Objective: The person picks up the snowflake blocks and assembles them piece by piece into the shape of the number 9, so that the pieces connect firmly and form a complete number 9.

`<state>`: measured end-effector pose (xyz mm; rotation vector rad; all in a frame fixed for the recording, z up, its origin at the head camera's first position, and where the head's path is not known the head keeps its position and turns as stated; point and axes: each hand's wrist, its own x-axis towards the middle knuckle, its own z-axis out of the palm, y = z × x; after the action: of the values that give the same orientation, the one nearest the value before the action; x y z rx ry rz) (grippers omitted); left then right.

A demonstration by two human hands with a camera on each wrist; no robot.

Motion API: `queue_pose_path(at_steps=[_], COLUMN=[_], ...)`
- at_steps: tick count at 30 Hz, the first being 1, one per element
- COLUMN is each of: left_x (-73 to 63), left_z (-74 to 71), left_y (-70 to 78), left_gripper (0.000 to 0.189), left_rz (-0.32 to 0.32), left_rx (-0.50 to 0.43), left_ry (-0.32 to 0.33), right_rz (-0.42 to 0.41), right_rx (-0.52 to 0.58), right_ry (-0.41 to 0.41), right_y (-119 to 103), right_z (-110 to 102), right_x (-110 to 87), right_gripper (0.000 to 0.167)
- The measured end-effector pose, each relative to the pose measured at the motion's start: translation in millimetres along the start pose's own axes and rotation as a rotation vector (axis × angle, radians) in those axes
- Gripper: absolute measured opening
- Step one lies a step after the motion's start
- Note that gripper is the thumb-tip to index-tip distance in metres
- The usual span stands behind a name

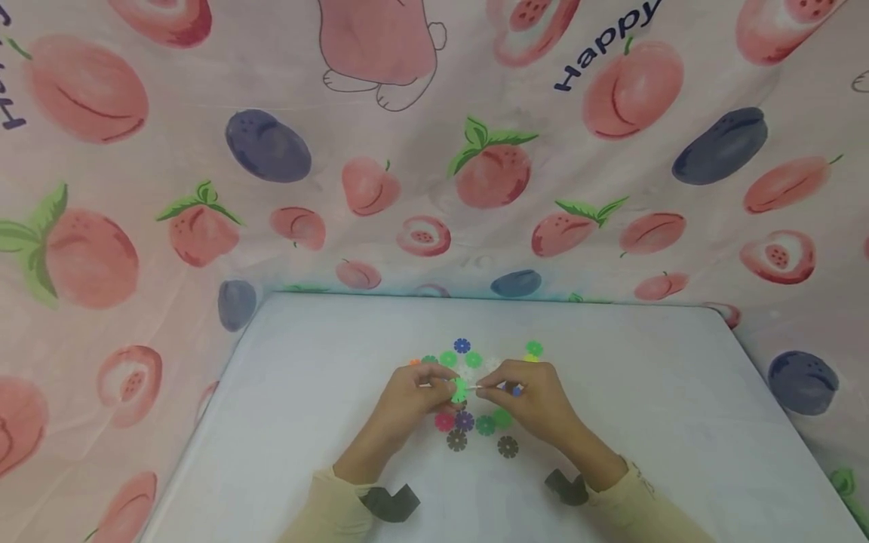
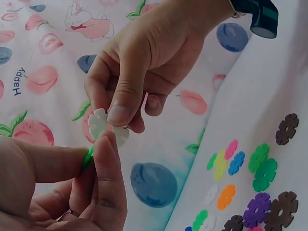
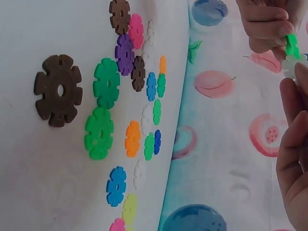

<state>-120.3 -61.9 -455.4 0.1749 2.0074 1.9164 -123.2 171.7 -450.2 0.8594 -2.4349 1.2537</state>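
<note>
Over the middle of the table, my left hand point(image 1: 412, 394) pinches a bright green notched snowflake disc point(image 1: 459, 390) between thumb and fingers. Opposite it, my right hand point(image 1: 528, 391) holds a white snowflake disc point(image 2: 99, 123) by its edge, thumb on top. The left wrist view shows the green disc nearly edge-on, its lower part hidden by the left fingers. From the right wrist, the green disc point(image 3: 291, 47) stands right at the white disc's rim, and the two overlap in this view.
Loose snowflake discs lie flat around the hands: a brown disc point(image 3: 58, 90) nearest the front, a dark green disc point(image 3: 106, 83), an orange disc point(image 3: 132, 138), a purple disc point(image 2: 257, 210) and several others. Behind the white table point(image 1: 299, 422) hangs a fruit-print cloth point(image 1: 421, 136).
</note>
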Motion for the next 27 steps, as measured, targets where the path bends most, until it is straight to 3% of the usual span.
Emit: queue_pose_path(at_steps=[15, 21, 27], left_x=[-4.5, -3.7, -3.7], left_z=[7.4, 9.5, 9.1], left_y=[9.4, 8.3, 5.7], left_gripper=[0.022, 0.021, 0.022], left_rz=[0.05, 0.047, 0.035], left_rx=[0.095, 0.082, 0.07], left_ry=[0.065, 0.066, 0.037], right_rz=[-0.178, -0.201, -0.155], right_rx=[-0.016, 0.011, 0.023], right_ry=[0.061, 0.058, 0.034], right_y=[-1.3, 0.6, 5.8], right_z=[3.0, 5.1, 5.7], right_x=[2.1, 1.0, -2.8], right_gripper=[0.022, 0.009, 0.006])
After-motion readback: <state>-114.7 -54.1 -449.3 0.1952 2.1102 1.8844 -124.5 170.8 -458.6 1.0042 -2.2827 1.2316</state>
